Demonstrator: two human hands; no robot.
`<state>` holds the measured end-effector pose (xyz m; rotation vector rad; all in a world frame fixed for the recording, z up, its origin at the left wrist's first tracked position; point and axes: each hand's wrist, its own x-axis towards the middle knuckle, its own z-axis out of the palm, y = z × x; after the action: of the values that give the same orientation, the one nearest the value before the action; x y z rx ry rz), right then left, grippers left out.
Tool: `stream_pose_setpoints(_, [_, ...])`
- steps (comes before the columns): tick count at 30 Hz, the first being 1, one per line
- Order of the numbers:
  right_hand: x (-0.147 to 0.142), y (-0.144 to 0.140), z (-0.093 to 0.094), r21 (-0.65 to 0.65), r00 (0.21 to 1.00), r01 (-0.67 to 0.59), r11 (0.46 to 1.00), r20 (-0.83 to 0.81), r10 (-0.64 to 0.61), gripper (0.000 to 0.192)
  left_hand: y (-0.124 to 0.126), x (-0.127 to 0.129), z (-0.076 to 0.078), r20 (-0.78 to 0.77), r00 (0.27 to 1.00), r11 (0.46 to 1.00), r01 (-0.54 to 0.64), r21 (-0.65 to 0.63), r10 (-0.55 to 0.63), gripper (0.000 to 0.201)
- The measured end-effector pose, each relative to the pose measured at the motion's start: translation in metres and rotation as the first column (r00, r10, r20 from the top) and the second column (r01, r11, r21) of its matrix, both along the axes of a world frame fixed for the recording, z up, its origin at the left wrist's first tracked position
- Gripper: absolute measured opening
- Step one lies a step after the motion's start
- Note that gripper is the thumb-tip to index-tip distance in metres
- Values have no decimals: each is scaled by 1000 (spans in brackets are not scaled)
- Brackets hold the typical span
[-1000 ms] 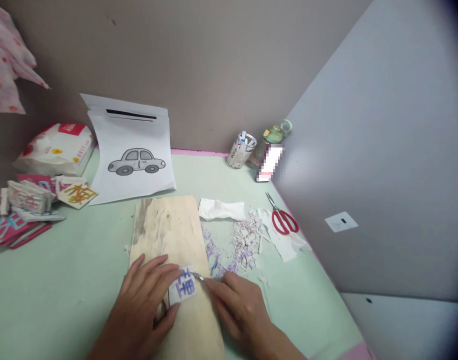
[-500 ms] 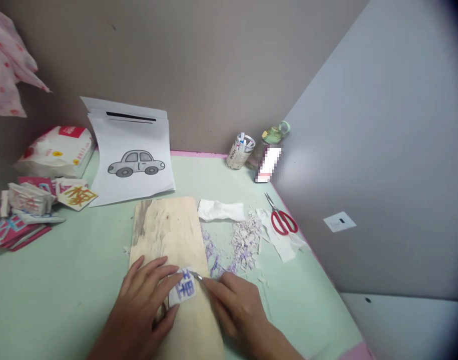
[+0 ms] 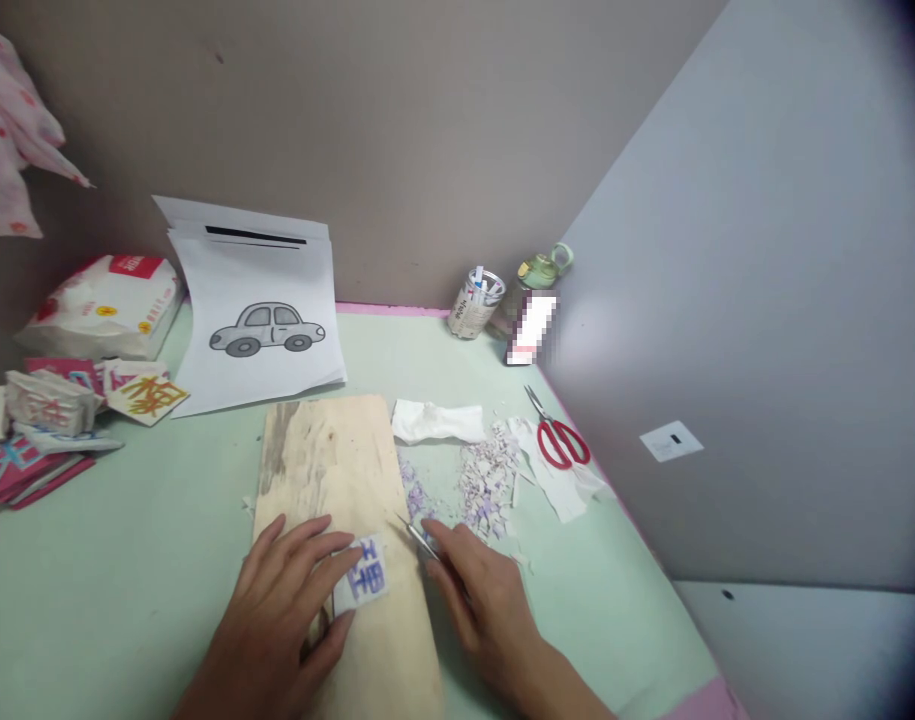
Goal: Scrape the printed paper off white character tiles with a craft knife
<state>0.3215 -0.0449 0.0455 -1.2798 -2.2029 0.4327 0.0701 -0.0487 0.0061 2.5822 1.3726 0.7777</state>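
On the wooden board [image 3: 337, 500], the left hand [image 3: 277, 610] lies flat with fingers [image 3: 318, 550] spread, pressing the small paper cutout with a blue character [image 3: 363, 577] near the board's near end. The right hand [image 3: 479, 600], just right of the board, has its fingers pinched closed around a thin craft knife [image 3: 419, 537], tip lifted just right of the cutout.

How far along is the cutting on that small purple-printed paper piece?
Done: a heap of paper scraps lies right of the wooden board. In hand: left hand pins the paper piece on the board; right hand holds a thin blade just off its edge. Left: white margin surrounds the print.
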Motion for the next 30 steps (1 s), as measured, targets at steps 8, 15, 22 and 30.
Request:
stream_pose_setpoints(8, [-32, 16, 13, -294, 986, -63, 954, -167, 13, 20, 0, 0, -3, 4, 1000, 1000, -8, -1, 8, 42])
stream_pose_setpoints(15, [-46, 20, 6, -243, 992, -85, 966, 67, 104, 27, 0, -1, -4, 5, 1000, 1000, -3, 23, 3, 41])
stream_pose_setpoints(22, [-41, 17, -3, -80, 991, -103, 991, 75, 109, 30, 2, -1, -3, 1, 1000, 1000, 1, 27, -1, 43])
stream_pose_setpoints(30, [-45, 30, 3, -289, 999, -52, 956, -20, 48, 19, 1, -2, -3, 4, 1000, 1000, 2, 29, -2, 43])
